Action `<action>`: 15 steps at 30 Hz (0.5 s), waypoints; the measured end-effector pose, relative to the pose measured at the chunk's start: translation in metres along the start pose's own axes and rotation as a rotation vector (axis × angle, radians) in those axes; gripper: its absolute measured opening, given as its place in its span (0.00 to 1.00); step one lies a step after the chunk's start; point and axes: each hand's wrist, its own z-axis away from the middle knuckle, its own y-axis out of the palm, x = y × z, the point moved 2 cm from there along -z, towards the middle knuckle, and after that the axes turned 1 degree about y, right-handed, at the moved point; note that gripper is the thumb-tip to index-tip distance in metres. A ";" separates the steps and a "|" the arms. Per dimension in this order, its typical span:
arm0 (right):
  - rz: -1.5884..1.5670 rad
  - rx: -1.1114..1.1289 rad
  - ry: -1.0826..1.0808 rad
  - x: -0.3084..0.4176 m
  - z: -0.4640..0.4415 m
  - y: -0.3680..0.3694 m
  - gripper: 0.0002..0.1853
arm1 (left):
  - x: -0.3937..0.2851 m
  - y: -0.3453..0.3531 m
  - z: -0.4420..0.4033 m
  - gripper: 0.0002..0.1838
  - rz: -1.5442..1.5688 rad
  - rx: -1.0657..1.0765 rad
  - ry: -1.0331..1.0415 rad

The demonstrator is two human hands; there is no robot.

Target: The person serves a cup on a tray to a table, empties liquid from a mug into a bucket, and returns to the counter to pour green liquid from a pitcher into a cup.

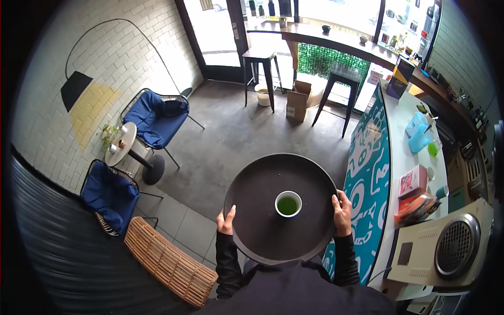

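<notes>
A round dark serving tray (pixel 257 231) is held out level in front of my body. My left hand (pixel 226 220) grips its left rim, with the thumb on top and the other fingers mostly hidden beneath. On the opposite rim, my right hand (pixel 342 213) is closed in the same way. One white cup (pixel 288 215) with green liquid inside stands upright on the tray, right of the middle. Neither hand touches the cup.
To the right runs a white counter (pixel 386 231) with a teal patterned front, bearing boxes, blue jugs and a cream machine (pixel 438 247). At left are blue-cushioned chairs (pixel 156 118), a small round table (pixel 113 156) and a wicker bench (pixel 168 260). Stools (pixel 344 73) line the window bar.
</notes>
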 end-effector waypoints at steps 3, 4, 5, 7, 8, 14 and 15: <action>0.121 -0.001 -0.043 0.012 -0.050 0.011 0.10 | -0.005 0.023 -0.051 0.23 0.100 -0.021 -0.106; 0.102 -0.017 -0.040 0.011 -0.067 0.015 0.10 | -0.006 0.029 -0.071 0.23 0.084 0.002 -0.068; 0.084 -0.033 -0.037 0.010 -0.084 0.018 0.10 | -0.005 0.036 -0.092 0.23 0.069 0.026 -0.031; 0.140 -0.070 -0.079 0.015 -0.117 0.024 0.10 | -0.005 0.053 -0.130 0.22 0.104 0.066 -0.037; 0.134 -0.080 -0.078 0.015 -0.134 0.028 0.10 | 0.001 0.058 -0.153 0.22 0.105 0.089 -0.046; 0.125 -0.180 -0.055 0.006 -0.246 0.045 0.11 | -0.028 0.129 -0.280 0.21 0.024 0.132 -0.043; 0.099 -0.203 -0.032 0.007 -0.264 0.049 0.11 | -0.038 0.141 -0.301 0.21 -0.002 0.110 -0.088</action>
